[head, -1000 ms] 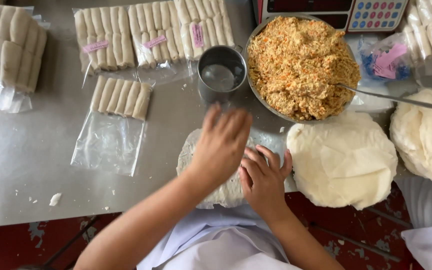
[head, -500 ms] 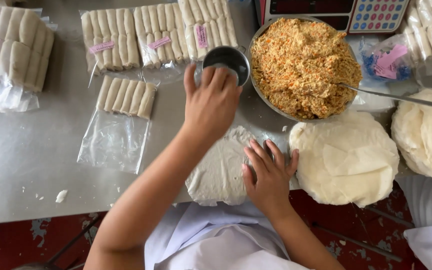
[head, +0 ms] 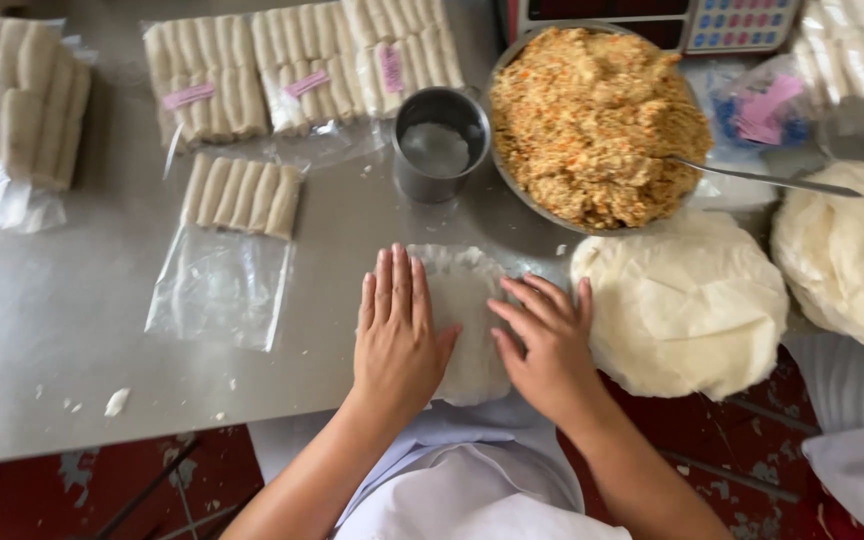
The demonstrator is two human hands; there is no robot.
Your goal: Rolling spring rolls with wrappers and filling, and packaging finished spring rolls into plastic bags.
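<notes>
Head view, going big to small. What do you see first?

— I see the grey metal table (head: 72,330) filling most of the picture. On its right side I see a stack of pale round wrappers (head: 682,300), with a second pile (head: 852,260) at the right edge.

— And the food?

— I see a wide metal bowl of orange-brown shredded filling (head: 592,120) at the top, with a spoon (head: 762,180) resting in it, handle pointing right. Bagged rolls (head: 302,70) lie in a row along the far edge, with more bags (head: 12,110) at the far left. One open clear bag (head: 232,250) holds a single row of rolls near its top.

— Where is the wrapper being worked?

— I see a single wrapper sheet (head: 467,300) lying flat at the near edge of the table, just left of the stack and in front of a small steel cup (head: 439,145) with cloudy liquid in it.

— The hands?

— My read: the left hand (head: 397,335) lies flat, fingers straight and together, pressing on the sheet's left part. The right hand (head: 552,345) is flat too, fingers spread, on its right part. Neither is clenched or grasping anything; both palms rest loosely on the sheet.

— Smallest bits?

— I see white crumbs (head: 117,402) on the table at lower left.
</notes>
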